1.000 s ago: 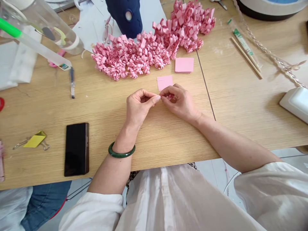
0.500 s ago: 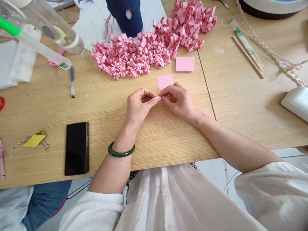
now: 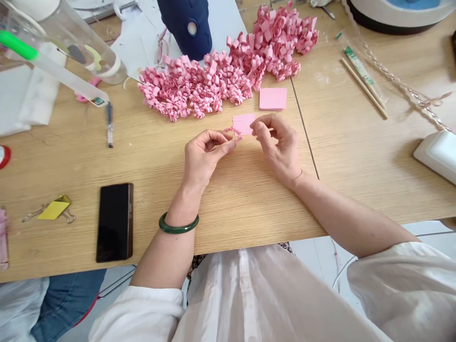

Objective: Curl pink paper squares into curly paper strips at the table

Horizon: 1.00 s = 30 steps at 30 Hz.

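Observation:
My left hand [image 3: 206, 154] pinches a small pink paper fringe with curled strips [image 3: 234, 130] between thumb and fingertips. Apart from it on the right, my right hand [image 3: 280, 145] has its thumb and forefinger pressed together; what they hold, if anything, is too small to make out. Behind the two hands lies a pink paper piece with slits [image 3: 244, 123] flat on the table. A stack of pink paper cards [image 3: 272, 98] sits just beyond my right hand. Past both hands stretches a long heap of curled pink paper flowers [image 3: 199, 85].
On the wooden table [image 3: 160, 161] a phone [image 3: 114, 222] and a yellow binder clip [image 3: 55, 209] lie at left. A pen [image 3: 109, 126], a clear bottle [image 3: 85, 47] and a dark blue cup [image 3: 187, 28] stand or lie farther back. Sticks [image 3: 365, 90] rest at right.
My right hand has drawn away to the right from my left fingertips. The curled pink fringe now shows in my left hand. The view has shifted slightly.

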Each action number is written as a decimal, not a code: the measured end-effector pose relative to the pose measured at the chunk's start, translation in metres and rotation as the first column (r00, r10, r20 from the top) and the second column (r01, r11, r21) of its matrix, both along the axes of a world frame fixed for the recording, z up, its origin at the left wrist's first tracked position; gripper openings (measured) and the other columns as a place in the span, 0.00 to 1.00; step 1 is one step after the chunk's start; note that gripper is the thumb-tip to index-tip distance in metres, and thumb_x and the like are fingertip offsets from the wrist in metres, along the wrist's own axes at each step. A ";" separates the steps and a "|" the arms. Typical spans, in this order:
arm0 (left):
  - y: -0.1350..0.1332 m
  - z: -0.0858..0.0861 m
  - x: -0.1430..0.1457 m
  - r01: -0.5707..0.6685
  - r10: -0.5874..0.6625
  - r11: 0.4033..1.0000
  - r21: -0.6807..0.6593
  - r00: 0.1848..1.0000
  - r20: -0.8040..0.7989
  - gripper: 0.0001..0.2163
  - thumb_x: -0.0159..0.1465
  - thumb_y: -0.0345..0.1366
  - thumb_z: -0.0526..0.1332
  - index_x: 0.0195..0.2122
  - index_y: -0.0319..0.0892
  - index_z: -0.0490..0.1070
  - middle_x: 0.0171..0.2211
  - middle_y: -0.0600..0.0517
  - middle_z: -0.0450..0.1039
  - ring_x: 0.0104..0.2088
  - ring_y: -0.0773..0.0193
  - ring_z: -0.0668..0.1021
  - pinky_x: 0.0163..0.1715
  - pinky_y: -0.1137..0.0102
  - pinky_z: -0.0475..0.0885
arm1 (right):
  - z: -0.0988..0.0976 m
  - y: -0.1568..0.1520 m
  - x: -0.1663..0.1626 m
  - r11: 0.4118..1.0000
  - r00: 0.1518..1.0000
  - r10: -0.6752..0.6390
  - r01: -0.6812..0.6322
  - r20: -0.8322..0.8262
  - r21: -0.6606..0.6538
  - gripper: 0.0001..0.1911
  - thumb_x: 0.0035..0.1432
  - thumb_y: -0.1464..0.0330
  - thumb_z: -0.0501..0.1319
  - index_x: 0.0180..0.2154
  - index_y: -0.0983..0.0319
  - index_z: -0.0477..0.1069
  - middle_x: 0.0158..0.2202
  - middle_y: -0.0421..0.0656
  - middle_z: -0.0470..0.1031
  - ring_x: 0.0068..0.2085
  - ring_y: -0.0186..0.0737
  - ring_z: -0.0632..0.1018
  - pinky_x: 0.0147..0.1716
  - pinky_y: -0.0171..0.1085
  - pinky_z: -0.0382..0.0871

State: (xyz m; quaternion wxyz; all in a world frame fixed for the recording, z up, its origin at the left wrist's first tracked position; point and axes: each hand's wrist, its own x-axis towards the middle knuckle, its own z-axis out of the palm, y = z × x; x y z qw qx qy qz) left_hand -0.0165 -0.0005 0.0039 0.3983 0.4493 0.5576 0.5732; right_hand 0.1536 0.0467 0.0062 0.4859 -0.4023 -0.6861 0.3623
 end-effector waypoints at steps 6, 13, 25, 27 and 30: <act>-0.001 0.005 0.004 0.018 -0.007 0.999 -0.047 0.976 0.219 0.15 0.49 0.40 0.77 0.28 0.42 0.72 0.37 0.52 0.80 0.36 0.66 0.82 0.42 0.67 0.80 | -0.008 0.000 -0.006 0.952 0.987 0.128 -0.149 -0.094 -0.268 0.28 0.66 0.45 0.56 0.29 0.62 0.72 0.25 0.39 0.69 0.25 0.32 0.68 0.26 0.34 0.66; 0.000 0.003 0.004 0.079 -0.059 0.994 -0.077 0.969 0.238 0.17 0.50 0.44 0.76 0.30 0.43 0.70 0.38 0.52 0.80 0.37 0.65 0.83 0.43 0.66 0.80 | -0.003 -0.002 -0.009 0.841 0.910 0.239 -0.368 -0.338 -0.396 0.24 0.61 0.46 0.63 0.35 0.62 0.72 0.33 0.42 0.75 0.32 0.33 0.75 0.32 0.33 0.76; 0.000 0.000 0.004 0.078 -0.037 0.991 -0.105 0.937 0.346 0.17 0.47 0.40 0.77 0.29 0.44 0.70 0.36 0.55 0.79 0.36 0.68 0.82 0.42 0.69 0.80 | -0.005 0.002 -0.009 0.869 0.915 0.208 -0.335 -0.346 -0.365 0.22 0.56 0.49 0.69 0.33 0.61 0.70 0.29 0.39 0.73 0.30 0.31 0.74 0.30 0.33 0.75; 0.001 -0.002 0.002 0.080 -0.036 0.990 -0.115 0.938 0.345 0.17 0.47 0.40 0.77 0.28 0.44 0.69 0.36 0.55 0.78 0.35 0.69 0.81 0.41 0.70 0.80 | -0.005 0.001 -0.009 0.870 0.915 0.213 -0.338 -0.344 -0.360 0.22 0.56 0.49 0.69 0.33 0.61 0.70 0.29 0.39 0.72 0.30 0.32 0.74 0.29 0.33 0.75; 0.001 -0.004 -0.001 0.088 -0.035 0.988 -0.128 0.930 0.366 0.17 0.48 0.39 0.77 0.28 0.43 0.67 0.34 0.56 0.77 0.32 0.71 0.80 0.38 0.71 0.79 | -0.005 0.001 -0.010 0.870 0.912 0.221 -0.344 -0.344 -0.353 0.22 0.56 0.48 0.68 0.33 0.61 0.71 0.29 0.39 0.72 0.31 0.32 0.74 0.29 0.33 0.75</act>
